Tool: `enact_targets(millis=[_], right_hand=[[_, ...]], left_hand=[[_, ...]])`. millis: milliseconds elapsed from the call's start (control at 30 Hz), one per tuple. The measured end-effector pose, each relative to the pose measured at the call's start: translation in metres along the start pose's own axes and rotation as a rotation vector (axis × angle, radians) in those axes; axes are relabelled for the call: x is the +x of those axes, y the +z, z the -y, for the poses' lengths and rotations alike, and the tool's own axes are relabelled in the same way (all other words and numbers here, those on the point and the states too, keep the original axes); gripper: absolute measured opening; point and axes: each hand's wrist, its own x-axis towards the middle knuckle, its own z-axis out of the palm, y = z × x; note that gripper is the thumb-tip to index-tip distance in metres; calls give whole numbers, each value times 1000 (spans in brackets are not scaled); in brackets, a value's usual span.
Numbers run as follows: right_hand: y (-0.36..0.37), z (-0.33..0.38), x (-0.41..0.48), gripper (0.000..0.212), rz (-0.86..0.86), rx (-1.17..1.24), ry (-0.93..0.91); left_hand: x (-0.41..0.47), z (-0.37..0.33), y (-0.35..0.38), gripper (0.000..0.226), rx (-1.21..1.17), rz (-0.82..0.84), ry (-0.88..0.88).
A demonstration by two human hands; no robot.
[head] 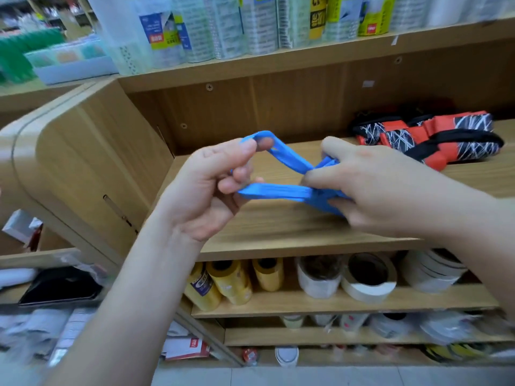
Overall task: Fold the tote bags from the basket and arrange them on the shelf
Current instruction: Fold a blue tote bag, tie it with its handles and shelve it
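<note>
Blue fabric, a tote bag point(281, 190) bunched into narrow bands, is stretched between the two hands in the air just above the middle wooden shelf point(278, 229). The left hand point(211, 188) has its fingers curled: one blue band loops over the tip of the forefinger at the top, and a second, flatter band is pinched lower down between the thumb and the other curled fingers. From there both bands run to the right and meet at the right hand point(370, 185), which grips the gathered bulk of the bag, its fingers wrapped round the crumpled blue cloth with the back of the hand turned to the camera. A little of the blue shows under that hand's fingers; how much of the bag is hidden in the palm cannot be told. The right hand is blurred.

On the same shelf, well to the right and further back, lies a folded tote bag point(429, 137) in red with black-and-white scratch-pattern panels and black handles, resting flat on the board.

The shelf below carries yellow rolls point(231, 282) lying on their sides at the left and white tape rolls point(367, 277) to their right. The board above holds a row of upright plastic-wrapped packages point(250, 26) with printed labels. Pale floor tiles point(334, 377) show at the bottom edge.
</note>
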Motion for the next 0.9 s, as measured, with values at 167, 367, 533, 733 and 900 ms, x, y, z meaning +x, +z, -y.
enact_targets(millis=[167, 367, 533, 733, 900], right_hand=[[-1, -18, 2, 30, -26, 376, -13], [9, -27, 6, 31, 25, 733, 54], [25, -34, 1, 29, 118, 1132, 94], [29, -45, 0, 24, 149, 1589, 56], [28, -49, -2, 35, 127, 1895, 58]], left_hand=[[6, 8, 0, 14, -149, -321, -60], [5, 14, 0, 12, -54, -361, -47], [7, 24, -5, 22, 125, -325, -100], [2, 23, -4, 36, 783, -124, -34], [0, 21, -11, 31, 1248, 228, 187]])
